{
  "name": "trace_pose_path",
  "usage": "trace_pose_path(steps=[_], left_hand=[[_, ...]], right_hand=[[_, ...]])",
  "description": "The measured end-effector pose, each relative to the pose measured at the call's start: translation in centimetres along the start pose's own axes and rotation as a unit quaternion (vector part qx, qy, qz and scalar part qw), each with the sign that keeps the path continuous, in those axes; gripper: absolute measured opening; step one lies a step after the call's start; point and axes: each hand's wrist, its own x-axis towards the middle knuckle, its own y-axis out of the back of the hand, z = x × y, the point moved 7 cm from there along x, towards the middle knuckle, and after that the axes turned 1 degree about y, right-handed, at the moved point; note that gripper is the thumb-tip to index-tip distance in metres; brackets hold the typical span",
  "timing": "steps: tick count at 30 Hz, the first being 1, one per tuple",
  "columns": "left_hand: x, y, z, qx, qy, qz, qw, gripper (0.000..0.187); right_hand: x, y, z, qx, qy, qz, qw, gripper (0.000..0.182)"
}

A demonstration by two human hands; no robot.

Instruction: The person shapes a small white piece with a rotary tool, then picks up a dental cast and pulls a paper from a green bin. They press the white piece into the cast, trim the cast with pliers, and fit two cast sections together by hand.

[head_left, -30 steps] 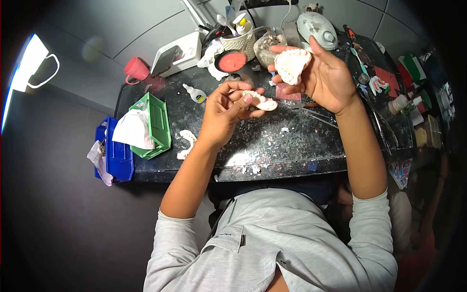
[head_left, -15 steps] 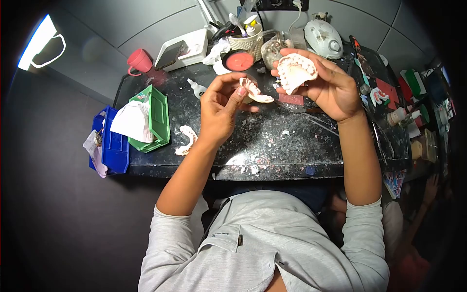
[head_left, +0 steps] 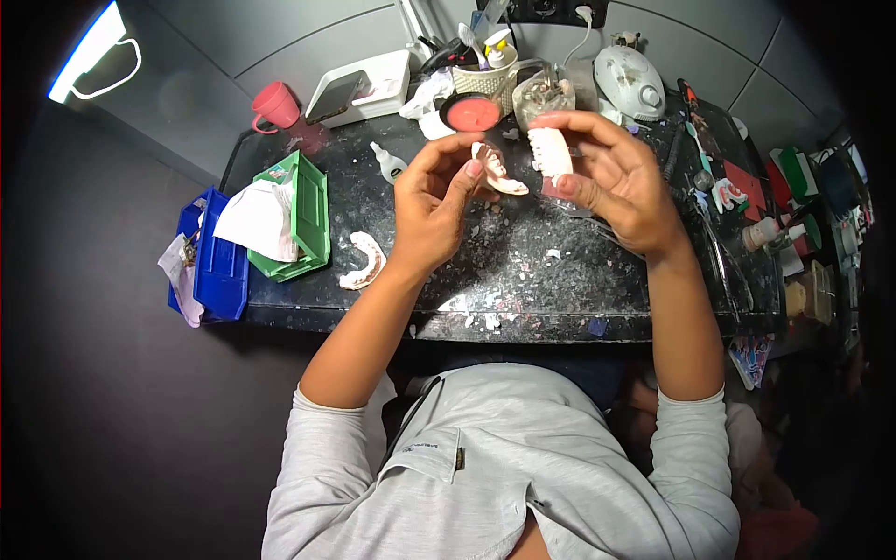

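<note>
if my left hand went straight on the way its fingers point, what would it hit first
Probably the pale tooth model in the right hand, across a gap from the left hand, though depth is unclear.

This is a workshop, apparently a dental lab: a horseshoe-shaped tooth cast (head_left: pixel 364 260) lies near the left front corner of a black bench (head_left: pixel 551 289) speckled with pale chips and dust.

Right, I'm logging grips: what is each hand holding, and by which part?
Left hand: a cream, curved, toothed plaster cast, near one end. Right hand: a cream, broader toothed plaster cast, by opposite edges.
</note>
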Motion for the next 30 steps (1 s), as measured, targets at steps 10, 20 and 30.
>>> trace_pose_path(steps=[10, 20, 30], left_hand=[[-0.6, -0.7, 0.2, 0.056, -0.038, -0.02, 0.998, 0.032], [-0.8, -0.3, 1.6, 0.158, -0.138, 0.022, 0.977, 0.026], [-1.0, -1.2, 2.7, 0.162, -0.182, -0.001, 0.97, 0.025]], right_hand=[[-0.1, -2.2, 1.2, 0.039, -0.03, -0.064, 0.997, 0.06], [-0.1, -2.6, 0.6, -0.111, 0.008, -0.063, 0.992, 0.061], [0.2, -1.0, 0.2, -0.027, 0.04, -0.013, 0.999, 0.057]])
